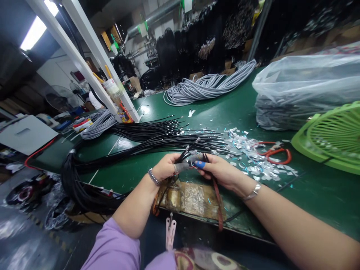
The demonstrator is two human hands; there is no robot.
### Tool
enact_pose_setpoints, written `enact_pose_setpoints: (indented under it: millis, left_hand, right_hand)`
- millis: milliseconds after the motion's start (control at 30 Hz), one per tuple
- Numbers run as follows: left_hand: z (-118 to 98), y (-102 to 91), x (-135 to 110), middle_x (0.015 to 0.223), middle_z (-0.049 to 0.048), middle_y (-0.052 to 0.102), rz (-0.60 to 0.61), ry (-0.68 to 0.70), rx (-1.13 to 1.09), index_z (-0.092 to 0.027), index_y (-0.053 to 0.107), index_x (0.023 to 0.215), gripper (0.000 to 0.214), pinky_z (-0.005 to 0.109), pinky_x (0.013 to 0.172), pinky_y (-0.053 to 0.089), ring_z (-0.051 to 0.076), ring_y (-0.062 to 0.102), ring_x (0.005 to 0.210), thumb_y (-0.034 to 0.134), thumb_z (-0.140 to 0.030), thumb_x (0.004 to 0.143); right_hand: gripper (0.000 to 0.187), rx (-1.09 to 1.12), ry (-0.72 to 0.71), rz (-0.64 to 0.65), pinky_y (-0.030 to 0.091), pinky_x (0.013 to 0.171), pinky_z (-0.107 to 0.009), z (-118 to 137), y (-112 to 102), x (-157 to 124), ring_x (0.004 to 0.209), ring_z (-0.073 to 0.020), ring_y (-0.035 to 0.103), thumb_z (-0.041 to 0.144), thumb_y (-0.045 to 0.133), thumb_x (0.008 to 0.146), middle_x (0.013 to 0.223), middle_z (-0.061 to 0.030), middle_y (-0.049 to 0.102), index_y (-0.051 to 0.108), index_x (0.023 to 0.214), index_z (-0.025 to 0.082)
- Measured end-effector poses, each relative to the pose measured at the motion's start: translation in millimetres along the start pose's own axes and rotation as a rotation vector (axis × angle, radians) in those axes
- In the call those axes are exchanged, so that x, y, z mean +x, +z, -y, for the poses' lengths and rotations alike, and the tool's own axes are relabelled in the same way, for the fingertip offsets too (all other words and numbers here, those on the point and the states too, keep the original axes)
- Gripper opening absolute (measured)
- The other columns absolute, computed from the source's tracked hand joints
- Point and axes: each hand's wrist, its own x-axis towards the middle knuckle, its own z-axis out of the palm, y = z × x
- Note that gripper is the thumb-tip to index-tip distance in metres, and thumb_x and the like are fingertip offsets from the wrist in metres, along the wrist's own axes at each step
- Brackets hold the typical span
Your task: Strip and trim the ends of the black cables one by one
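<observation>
My left hand (pixel 165 168) is closed in a pinch on a thin black cable (pixel 186 150), above the table's front edge. Grey wrapping covers some of the fingertips. Facing it, my right hand (pixel 221 170) is closed at the same spot, its thumb wrapped in blue. Fingers hide most of the cable end between them. Right below both hands lies a worn, tape-covered board (pixel 194 198) with a reddish strap (pixel 218 204) over its right side. Just beyond the hands, a long bundle of black cables (pixel 152 146) stretches across the green table (pixel 233 112).
White and blue scraps (pixel 253 161) litter the table around red-handled cutters (pixel 277 154). A green plastic basket (pixel 334 138) and a bagged stack (pixel 303 90) stand at right. Coiled grey cable (pixel 205 88) lies at the back. White posts (pixel 98 56) rise at left. A pink clothespin (pixel 170 232) hangs in front.
</observation>
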Motion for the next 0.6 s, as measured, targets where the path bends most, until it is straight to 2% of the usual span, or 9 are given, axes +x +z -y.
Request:
enact_pose_setpoints:
  millis: [167,233,333,400,467,600]
  left_hand:
    - [4,-1.5,-1,0.046,-0.0069,0.043,-0.039,-0.008,-0.013,-0.011,0.063,0.069,0.046,0.019,0.042,0.023,0.003,0.032,0.042,0.083,-0.048,0.051]
    - [5,-1.6,-1,0.047,-0.0068,0.044,-0.046,-0.013,-0.013,-0.012,0.062,0.070,0.046,0.019,0.043,0.024,0.004,0.032,0.042,0.083,-0.048,0.051]
    - [5,-1.5,0,0.050,-0.0056,0.046,-0.045,0.004,-0.005,-0.012,0.063,0.069,0.045,0.020,0.046,0.028,0.005,0.036,0.046,0.083,-0.048,0.051]
    - [5,-1.5,1,0.052,-0.0046,0.048,-0.044,0.032,0.022,-0.012,0.064,0.068,0.044,0.021,0.051,0.033,0.007,0.040,0.051,0.083,-0.048,0.052]
    - [6,-1.6,2,0.054,-0.0036,0.050,-0.052,0.059,0.080,-0.012,0.065,0.069,0.040,0.022,0.056,0.036,0.009,0.043,0.056,0.081,-0.047,0.056]
    - [10,-1.9,3,0.063,-0.0011,0.057,-0.084,0.130,0.346,-0.012,0.066,0.071,0.025,0.024,0.063,0.039,0.012,0.048,0.063,0.072,-0.037,0.069]
  right_hand:
    - [0.035,-0.060,-0.074,-0.010,0.026,0.042,-0.021,5,-4,-2,0.045,-0.0063,0.036,0.040,0.076,0.058,0.054,0.0070,0.049,0.063,0.080,0.017]
    - [0.034,-0.154,-0.143,-0.014,0.034,0.047,-0.023,6,-4,-2,0.051,-0.0092,0.044,0.040,0.075,0.060,0.059,0.0047,0.055,0.065,0.082,0.017]
    - [0.024,-0.346,-0.292,0.029,0.045,0.066,-0.030,7,-6,0,0.070,-0.0167,0.056,0.039,0.070,0.066,0.074,-0.0009,0.066,0.066,0.079,0.018]
    - [0.017,-0.518,-0.362,0.016,0.046,0.069,-0.031,6,-6,0,0.073,-0.0184,0.057,0.036,0.064,0.072,0.075,-0.0017,0.067,0.065,0.074,0.019]
    - [0.013,-0.763,-0.398,-0.052,0.043,0.063,-0.029,6,-5,-2,0.068,-0.0174,0.055,0.029,0.059,0.076,0.070,-0.0014,0.064,0.062,0.069,0.019]
    - [0.013,-1.292,-0.426,-0.193,0.040,0.064,-0.028,7,5,-10,0.074,-0.0193,0.058,0.011,0.052,0.075,0.079,-0.0069,0.065,0.062,0.070,0.018]
